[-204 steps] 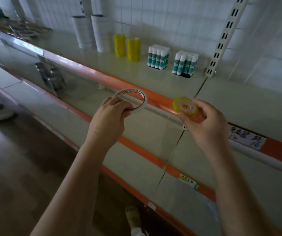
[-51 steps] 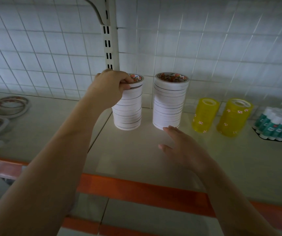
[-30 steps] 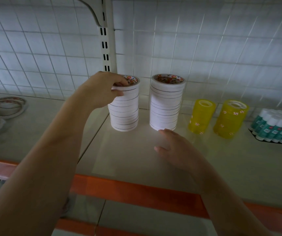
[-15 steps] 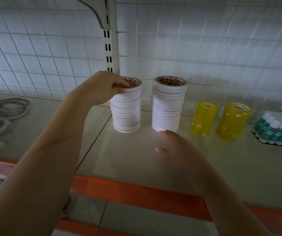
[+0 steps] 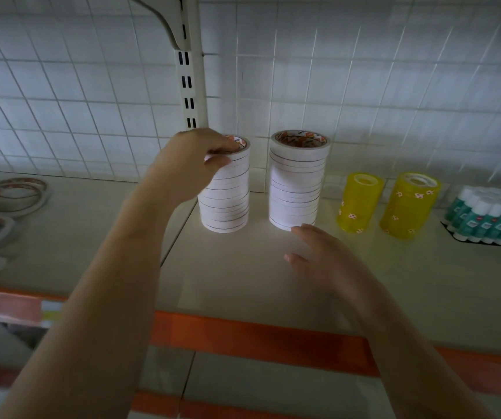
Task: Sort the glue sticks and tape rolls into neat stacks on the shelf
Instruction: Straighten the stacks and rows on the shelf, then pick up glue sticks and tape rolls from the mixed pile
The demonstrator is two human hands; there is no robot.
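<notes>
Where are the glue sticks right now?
In the head view, the glue sticks stand at the shelf's far right, just right of the two yellow tape stacks.

Hidden and cut-off bits

Left hand (image 5: pixel 188 164) covers the stack's (image 5: pixel 226 201) top; glue sticks (image 5: pixel 491 219) run off right (labels unreadable).

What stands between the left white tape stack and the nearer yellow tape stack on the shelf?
In the head view, the second tall white tape stack stands between the left white tape stack and the nearer yellow tape stack.

Two bare forearms, no sleeves
</notes>
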